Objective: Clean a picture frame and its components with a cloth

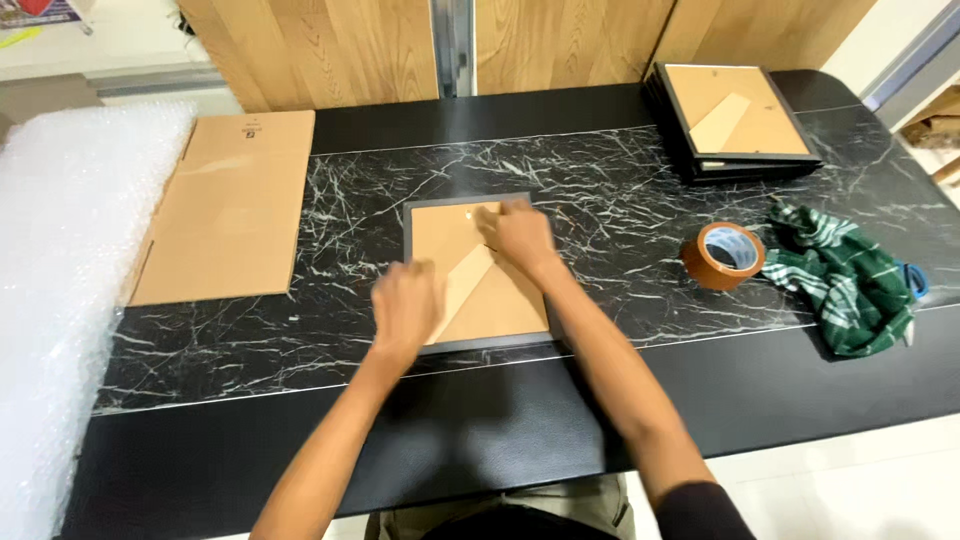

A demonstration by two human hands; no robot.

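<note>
Both your hands rest flat, fingers together, on the picture frame (pixel 478 272) lying face-down: left hand (pixel 405 305) nearer you, right hand (pixel 520 235) at its far edge.

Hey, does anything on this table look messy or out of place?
Only the green checked cloth, crumpled in a heap at the right beside the tape roll. The frames and flat cardboard lie square.
</note>
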